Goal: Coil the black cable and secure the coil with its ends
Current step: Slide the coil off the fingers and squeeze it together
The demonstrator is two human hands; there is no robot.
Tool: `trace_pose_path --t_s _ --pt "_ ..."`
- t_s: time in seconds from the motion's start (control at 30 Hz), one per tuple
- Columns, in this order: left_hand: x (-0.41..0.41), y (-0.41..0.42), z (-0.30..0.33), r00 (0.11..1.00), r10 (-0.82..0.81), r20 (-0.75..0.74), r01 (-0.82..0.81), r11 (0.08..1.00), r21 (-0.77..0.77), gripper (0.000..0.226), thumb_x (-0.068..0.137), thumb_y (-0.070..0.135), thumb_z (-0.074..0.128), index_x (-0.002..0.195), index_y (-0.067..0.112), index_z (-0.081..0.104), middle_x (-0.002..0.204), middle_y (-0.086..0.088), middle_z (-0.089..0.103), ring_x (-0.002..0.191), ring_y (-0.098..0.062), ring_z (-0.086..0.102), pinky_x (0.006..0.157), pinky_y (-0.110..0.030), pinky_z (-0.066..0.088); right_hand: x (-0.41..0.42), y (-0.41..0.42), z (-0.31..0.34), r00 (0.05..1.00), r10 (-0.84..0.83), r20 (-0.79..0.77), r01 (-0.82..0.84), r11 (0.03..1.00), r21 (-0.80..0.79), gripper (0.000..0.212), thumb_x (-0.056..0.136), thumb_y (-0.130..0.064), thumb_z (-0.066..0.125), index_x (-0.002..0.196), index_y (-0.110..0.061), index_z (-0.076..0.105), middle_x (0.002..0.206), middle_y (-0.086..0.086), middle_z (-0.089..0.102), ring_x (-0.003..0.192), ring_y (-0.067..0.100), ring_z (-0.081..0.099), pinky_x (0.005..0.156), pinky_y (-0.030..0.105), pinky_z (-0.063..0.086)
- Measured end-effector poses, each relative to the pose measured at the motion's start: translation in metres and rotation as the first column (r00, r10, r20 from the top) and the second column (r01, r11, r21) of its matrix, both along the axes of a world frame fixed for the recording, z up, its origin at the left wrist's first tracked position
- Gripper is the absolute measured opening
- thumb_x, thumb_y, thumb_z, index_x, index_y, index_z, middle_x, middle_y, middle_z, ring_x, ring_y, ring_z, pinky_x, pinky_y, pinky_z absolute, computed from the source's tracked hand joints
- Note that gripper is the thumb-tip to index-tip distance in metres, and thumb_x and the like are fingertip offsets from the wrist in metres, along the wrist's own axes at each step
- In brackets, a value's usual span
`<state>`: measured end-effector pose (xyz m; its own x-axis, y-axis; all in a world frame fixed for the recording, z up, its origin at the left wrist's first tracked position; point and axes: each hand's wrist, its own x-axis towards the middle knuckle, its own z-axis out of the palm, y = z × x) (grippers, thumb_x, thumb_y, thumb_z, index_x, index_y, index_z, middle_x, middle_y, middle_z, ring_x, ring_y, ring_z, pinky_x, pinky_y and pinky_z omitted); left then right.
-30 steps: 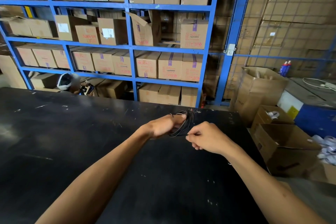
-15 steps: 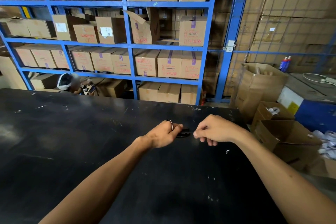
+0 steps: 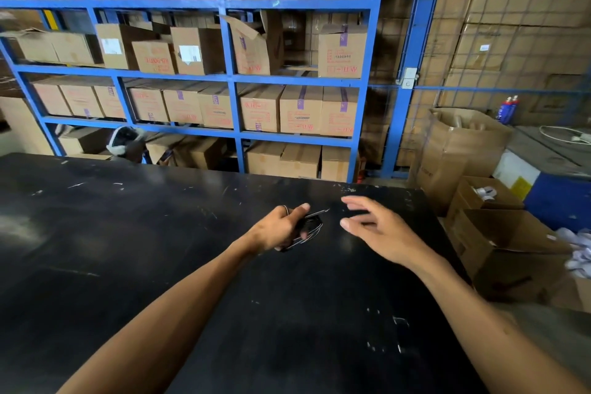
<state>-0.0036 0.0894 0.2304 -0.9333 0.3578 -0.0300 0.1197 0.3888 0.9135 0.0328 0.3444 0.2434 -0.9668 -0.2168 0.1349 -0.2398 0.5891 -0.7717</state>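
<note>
A small coil of thin black cable (image 3: 311,225) sits in my left hand (image 3: 281,227), low over the black table (image 3: 128,249) near its far right part. The fingers wrap the loops and the thumb presses on top. One short cable end sticks out to the right above the coil. My right hand (image 3: 374,227) hovers just right of the coil with fingers spread, touching nothing. The cable is hard to tell apart from the dark tabletop.
Blue shelving (image 3: 230,80) packed with cardboard boxes stands behind the table. Open cardboard boxes (image 3: 499,233) sit on the floor beyond the table's right edge, next to a blue bin (image 3: 559,201). A person's head (image 3: 126,144) shows behind the far edge.
My right hand let go of the cable end, opened, and drew back to the right. The left hand keeps the coil, now squeezed smaller.
</note>
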Motion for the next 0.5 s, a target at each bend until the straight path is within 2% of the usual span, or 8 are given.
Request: trace_pose_path --t_s 0.07,0.13,0.17,0.23,0.3,0.4,0.43,0.5 --pt "0.0 0.005 0.0 0.999 -0.01 0.049 0.008 0.999 0.043 0.063 0.095 0.066 0.043 0.06 0.017 0.062 0.058 -0.014 0.04 0.045 -0.021 0.038 0.043 -0.024 0.033 0.005 -0.012 0.004 0.964 0.039 -0.263 -0.039 0.999 0.006 0.044 0.097 -0.046 0.064 0.137 -0.058 0.052 0.136 -0.028 0.053 0.119 -0.009 0.057 0.087 0.014 0.051" --pt "-0.001 0.01 0.001 0.997 -0.014 0.082 0.004 0.993 0.12 0.062 0.095 0.065 0.044 0.058 0.018 0.06 0.051 -0.011 0.036 0.041 -0.019 0.032 0.041 -0.023 0.028 0.005 -0.02 0.003 0.886 0.106 -0.451 -0.046 0.989 0.142 0.043 0.101 -0.034 0.061 0.144 -0.037 0.057 0.143 -0.017 0.058 0.128 -0.003 0.055 0.103 0.021 0.049" --pt "-0.001 0.012 0.003 0.995 -0.027 0.1 0.01 0.986 0.165 0.062 0.094 0.066 0.045 0.059 0.017 0.059 0.047 -0.007 0.034 0.038 -0.018 0.029 0.04 -0.022 0.026 0.004 -0.023 0.0 0.861 0.131 -0.491 -0.029 0.977 0.209 0.043 0.102 -0.031 0.06 0.145 -0.03 0.058 0.145 -0.011 0.06 0.131 0.003 0.055 0.107 0.028 0.048" --pt "-0.003 0.014 0.007 0.988 -0.073 0.135 0.038 0.969 0.245 0.064 0.091 0.071 0.048 0.064 0.014 0.059 0.045 -0.005 0.03 0.038 -0.018 0.026 0.039 -0.023 0.025 0.005 -0.027 -0.005 0.875 0.119 -0.47 -0.01 0.974 0.227 0.044 0.103 -0.028 0.06 0.146 -0.023 0.057 0.147 -0.003 0.06 0.134 0.01 0.055 0.11 0.035 0.048" --pt "-0.003 0.014 0.012 0.979 -0.125 0.163 0.069 0.947 0.314 0.062 0.089 0.071 0.054 0.069 0.013 0.058 0.048 -0.006 0.028 0.039 -0.018 0.024 0.04 -0.024 0.024 0.006 -0.03 -0.009 0.898 0.094 -0.43 -0.034 0.989 0.146 0.047 0.104 -0.026 0.059 0.15 -0.02 0.052 0.15 -0.002 0.056 0.136 0.007 0.05 0.112 0.03 0.046" --pt "-0.001 0.013 0.015 0.954 -0.221 0.201 0.127 0.91 0.395 0.058 0.092 0.062 0.059 0.067 0.012 0.044 0.048 -0.006 0.025 0.038 -0.017 0.02 0.039 -0.023 0.022 0.005 -0.033 -0.014 0.914 0.084 -0.397 -0.034 0.991 0.132 0.051 0.104 -0.025 0.058 0.153 -0.021 0.046 0.151 -0.015 0.046 0.139 -0.003 0.04 0.115 0.021 0.037" --pt "0.0 0.012 0.015 0.942 -0.257 0.217 0.149 0.897 0.416 0.059 0.094 0.059 0.059 0.066 0.011 0.039 0.047 -0.005 0.024 0.037 -0.017 0.02 0.038 -0.022 0.022 0.005 -0.034 -0.014 0.928 0.078 -0.365 -0.048 0.995 0.093 0.049 0.103 -0.024 0.059 0.151 -0.022 0.049 0.149 -0.019 0.046 0.138 -0.006 0.041 0.115 0.02 0.037" --pt "0.002 0.008 0.013 0.91 -0.327 0.254 0.174 0.859 0.482 0.054 0.096 0.053 0.06 0.064 0.013 0.04 0.045 -0.001 0.027 0.035 -0.013 0.021 0.036 -0.019 0.023 0.005 -0.033 -0.005 0.967 0.042 -0.251 -0.069 0.992 -0.103 0.038 0.1 -0.029 0.059 0.137 -0.032 0.065 0.141 -0.024 0.058 0.13 -0.01 0.051 0.11 0.02 0.044"
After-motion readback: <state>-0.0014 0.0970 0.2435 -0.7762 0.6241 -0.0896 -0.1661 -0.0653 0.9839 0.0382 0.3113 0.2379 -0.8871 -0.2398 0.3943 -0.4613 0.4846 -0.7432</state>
